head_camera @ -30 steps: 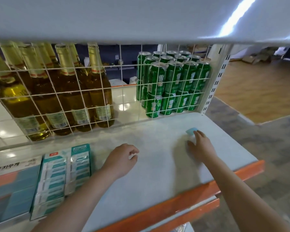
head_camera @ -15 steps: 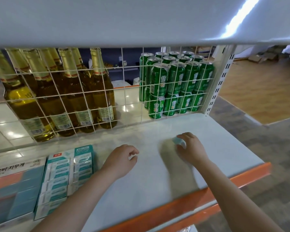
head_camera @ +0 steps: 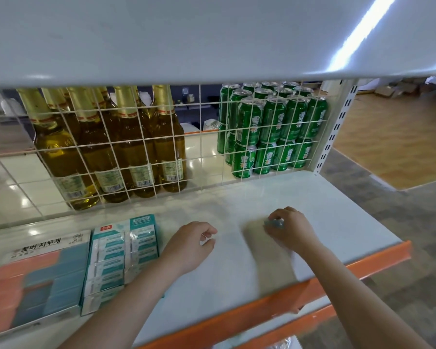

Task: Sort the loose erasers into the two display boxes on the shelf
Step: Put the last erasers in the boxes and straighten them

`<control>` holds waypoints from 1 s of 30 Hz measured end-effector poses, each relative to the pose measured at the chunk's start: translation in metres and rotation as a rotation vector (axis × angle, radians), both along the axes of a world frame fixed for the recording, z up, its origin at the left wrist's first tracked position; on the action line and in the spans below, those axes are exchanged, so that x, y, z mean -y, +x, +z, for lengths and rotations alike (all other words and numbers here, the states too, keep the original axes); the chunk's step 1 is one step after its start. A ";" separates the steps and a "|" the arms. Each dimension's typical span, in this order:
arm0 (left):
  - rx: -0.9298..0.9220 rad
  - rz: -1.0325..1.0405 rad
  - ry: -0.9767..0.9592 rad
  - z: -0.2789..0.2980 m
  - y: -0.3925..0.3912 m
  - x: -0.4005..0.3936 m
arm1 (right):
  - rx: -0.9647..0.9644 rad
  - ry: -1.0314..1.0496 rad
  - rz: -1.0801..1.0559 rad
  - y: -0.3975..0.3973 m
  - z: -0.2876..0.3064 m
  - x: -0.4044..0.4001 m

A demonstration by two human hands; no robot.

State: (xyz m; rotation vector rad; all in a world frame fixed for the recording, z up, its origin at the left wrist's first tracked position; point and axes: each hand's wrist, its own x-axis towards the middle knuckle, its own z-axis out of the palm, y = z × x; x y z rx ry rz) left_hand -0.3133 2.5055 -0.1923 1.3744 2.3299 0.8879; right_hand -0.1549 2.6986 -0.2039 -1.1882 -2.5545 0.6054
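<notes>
At the lower left of the frame sits the first display box (head_camera: pixel 35 280), filled with pink and blue erasers under a Korean-lettered header. Just beside it to the right stands the second display box (head_camera: pixel 122 258), packed with teal-and-white wrapped erasers in 2 columns. Behind them, through the wire grid (head_camera: pixel 146 157), I can see amber bottles (head_camera: pixel 126 147) at upper left and green cans (head_camera: pixel 272 132) at upper centre-right.

Near the middle, the left hand (head_camera: pixel 189 248) rests on the white shelf (head_camera: pixel 237 273) with its fingers curled in; something pale may be tucked under them, but it is too hidden for me to tell whether it holds anything.

Further right, the right hand (head_camera: pixel 291 229) pinches a small blue eraser (head_camera: pixel 274 222) between thumb and fingertips, just off the shelf surface. A second ago that eraser lay flat on the shelf further to the right, with the fingers only reaching it; since then it has been picked up and carried leftward, towards the boxes. I'd judge the pick is done and the carry under way: being blue and unwrapped, it likely belongs in the first box at lower left, still well apart from the hand
</notes>
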 end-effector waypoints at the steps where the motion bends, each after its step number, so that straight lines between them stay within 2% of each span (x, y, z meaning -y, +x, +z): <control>1: 0.003 -0.004 0.009 0.001 0.000 0.001 | -0.048 -0.035 -0.019 0.001 0.003 0.004; 4: 0.020 -0.007 0.032 0.003 0.000 0.007 | -0.137 -0.082 -0.057 0.005 0.009 0.011; 8: 0.042 -0.011 0.033 0.006 -0.001 0.015 | -0.041 0.058 -0.093 0.012 0.016 0.012; 10: 0.043 -0.018 0.033 0.008 -0.001 0.018 | -0.070 0.061 -0.120 0.015 0.019 0.013; 14: 0.044 -0.033 0.038 0.011 -0.001 0.025 | -0.260 -0.077 -0.128 0.015 0.028 0.029; 17: 0.066 -0.032 0.054 0.013 0.001 0.029 | -0.446 -0.241 -0.088 0.006 0.038 0.047; 20: 0.099 -0.016 0.090 0.018 0.003 0.033 | -0.552 -0.364 -0.019 -0.004 0.047 0.068; 24: 0.152 0.026 0.163 0.026 0.005 0.039 | -0.624 -0.465 0.096 -0.014 0.054 0.094; 30: 0.286 0.066 0.224 0.033 0.005 0.046 | -0.628 -0.519 0.202 -0.024 0.058 0.116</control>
